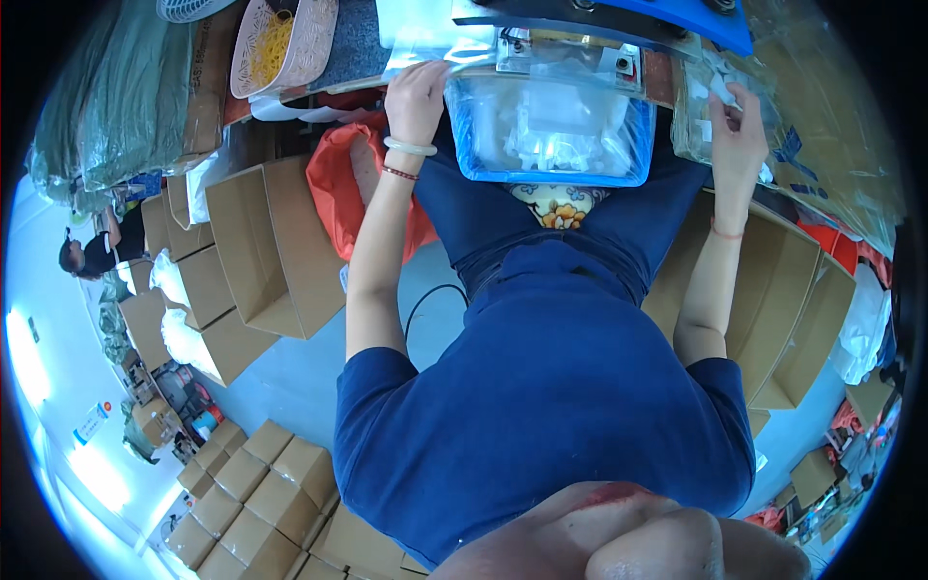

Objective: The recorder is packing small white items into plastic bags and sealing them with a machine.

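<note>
At the front edge of the worktable, my left hand [416, 101] is closed, its fingertips on a clear plastic bag [411, 60] lying there. Over to the right, my right hand [740, 133] has curled fingers, with a small white piece [720, 88] at the thumb and fingertips; its kind is too small to tell. Between my hands, a blue bin [551, 178] lined with clear plastic sits over my lap. Inside it are several white, translucent packed items [561, 126]. Just beyond the bin is a metal machine part [570, 56] with small fittings.
A pink basket [307, 60] of yellow rubber bands stands at the far left. A blue and black machine body [619, 19] overhangs the table. Open cardboard boxes [253, 253] flank me, beside an orange-red bag [333, 179]. Stacked cartons [275, 493] and another person [97, 253] are farther left.
</note>
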`<state>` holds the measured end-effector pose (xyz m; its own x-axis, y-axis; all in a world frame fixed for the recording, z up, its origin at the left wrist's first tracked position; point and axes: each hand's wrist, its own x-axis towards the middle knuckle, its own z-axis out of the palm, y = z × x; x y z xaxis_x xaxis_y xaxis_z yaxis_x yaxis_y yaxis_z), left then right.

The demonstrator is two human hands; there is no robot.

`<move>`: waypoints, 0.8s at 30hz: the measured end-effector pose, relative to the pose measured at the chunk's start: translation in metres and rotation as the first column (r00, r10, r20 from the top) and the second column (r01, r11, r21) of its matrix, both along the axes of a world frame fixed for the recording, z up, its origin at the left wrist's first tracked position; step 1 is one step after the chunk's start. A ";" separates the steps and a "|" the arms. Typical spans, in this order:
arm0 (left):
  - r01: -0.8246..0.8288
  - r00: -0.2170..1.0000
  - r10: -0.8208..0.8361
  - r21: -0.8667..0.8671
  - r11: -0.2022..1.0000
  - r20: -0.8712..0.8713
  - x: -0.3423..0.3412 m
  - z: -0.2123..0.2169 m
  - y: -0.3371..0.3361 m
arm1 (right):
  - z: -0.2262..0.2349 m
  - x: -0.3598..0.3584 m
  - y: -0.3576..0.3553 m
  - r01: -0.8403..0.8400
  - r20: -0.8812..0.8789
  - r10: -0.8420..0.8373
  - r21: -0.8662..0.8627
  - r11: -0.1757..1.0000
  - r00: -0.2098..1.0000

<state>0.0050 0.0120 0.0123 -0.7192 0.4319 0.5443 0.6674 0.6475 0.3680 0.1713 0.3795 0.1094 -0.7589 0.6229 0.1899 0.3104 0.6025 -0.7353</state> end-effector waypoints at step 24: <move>-0.025 -0.101 -0.548 0.549 0.835 0.830 0.066 0.084 0.065 | 0.046 -0.032 -0.064 -0.697 0.161 0.729 -0.218 0.683 0.665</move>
<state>0.0712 0.0765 0.0958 -0.4794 0.7743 -0.4131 -0.4493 0.1878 0.8734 0.1398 0.3151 0.1554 -0.9897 -0.1217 -0.0753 -0.0155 0.6141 -0.7891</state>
